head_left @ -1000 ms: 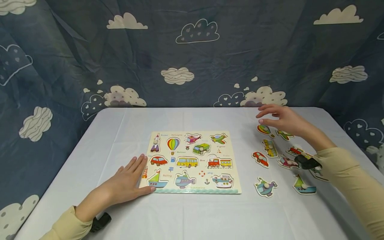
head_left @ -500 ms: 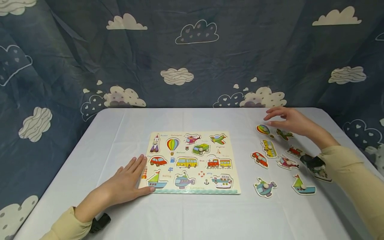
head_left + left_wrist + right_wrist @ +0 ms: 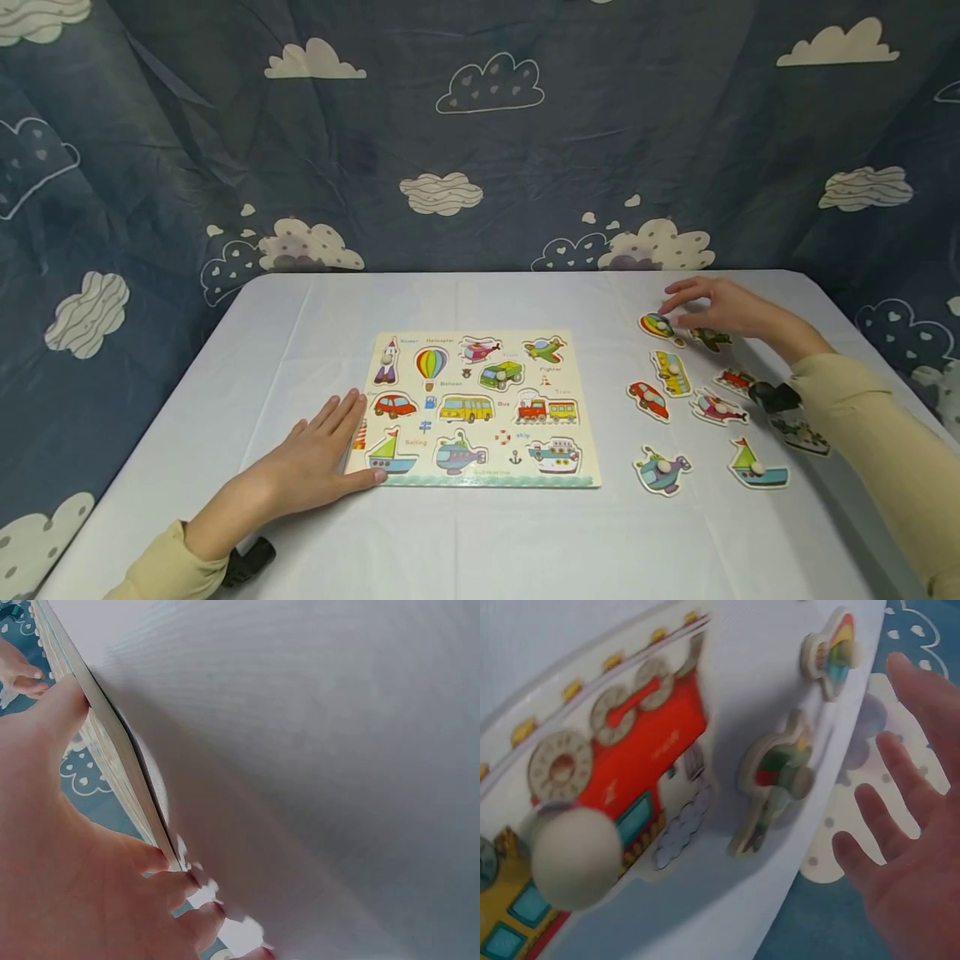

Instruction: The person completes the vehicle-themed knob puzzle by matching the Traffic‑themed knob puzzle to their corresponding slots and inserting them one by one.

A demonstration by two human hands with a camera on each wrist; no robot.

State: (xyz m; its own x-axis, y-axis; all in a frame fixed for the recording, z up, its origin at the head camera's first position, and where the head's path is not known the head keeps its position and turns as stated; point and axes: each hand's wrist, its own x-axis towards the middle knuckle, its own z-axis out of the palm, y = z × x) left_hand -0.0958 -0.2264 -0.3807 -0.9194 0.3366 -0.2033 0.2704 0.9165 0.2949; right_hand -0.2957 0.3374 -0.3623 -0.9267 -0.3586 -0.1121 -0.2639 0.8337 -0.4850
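My left hand (image 3: 318,458) lies flat with its fingers along the left edge of the puzzle board (image 3: 517,481), its thumb at the board's lower left corner. A rocket piece (image 3: 387,363) and a green truck piece (image 3: 501,375) sit in the board, each with a knob. Over at the far right, my right hand (image 3: 723,307) hovers beside the balloon piece (image 3: 657,325), fingers loosely bent and holding nothing. The right wrist view shows its fingers spread, apart from the balloon piece (image 3: 841,656) and the plane piece (image 3: 776,776).
Loose knobbed pieces lie right of the board: a bus (image 3: 671,372), a red car (image 3: 648,402), a helicopter (image 3: 717,407), a submarine (image 3: 662,471) and a sailboat (image 3: 759,467). The train piece (image 3: 735,381) is partly hidden by the right wrist camera (image 3: 776,397).
My right hand has moved slightly right and down, closer to the balloon piece. The left hand stays on the board's edge.
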